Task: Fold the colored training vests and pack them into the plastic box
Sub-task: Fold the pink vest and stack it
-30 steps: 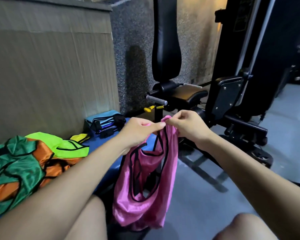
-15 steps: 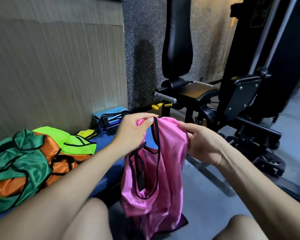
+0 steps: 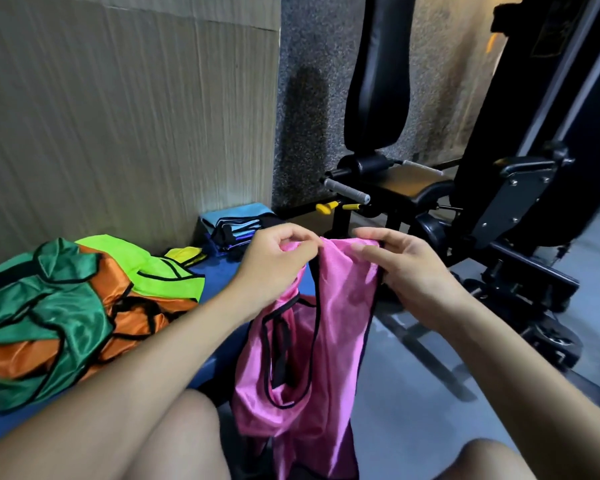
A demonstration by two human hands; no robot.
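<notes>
Gym flooring in grey fills the right of the scene, with a black weight machine (image 3: 499,209) standing far right against a speckled wall, and a blue bench (image 3: 222,282) running along the left. At the centre a pink vest (image 3: 326,323) is held up in the air between the person's knees. Its top edge is pinched by both hands: the left hand (image 3: 274,265) grips the left corner with thumb and fingers closed on the cloth, and the right hand (image 3: 406,271) holds the right corner, its fingers curled round the black-trimmed hem. The two hands are near each other, level, with a short span of fabric stretched between them.

The vest's long axis is seen to hang straight down from the fingers, its lower end out of view below the frame edge. The coming fold is judged to turn on this: the cloth is below the grip, so the hands would have to be brought together or the vest laid flat on the bench to the left.

On that bench, well apart from the hands, a green vest (image 3: 45,306), an orange vest (image 3: 132,323) and a lime vest (image 3: 163,268) lie heaped and unfolded. Farther along, a folded pile of blue cloth (image 3: 236,223) rests by the wall. No plastic box is visible. Nothing stands between the hands and the bench.
</notes>
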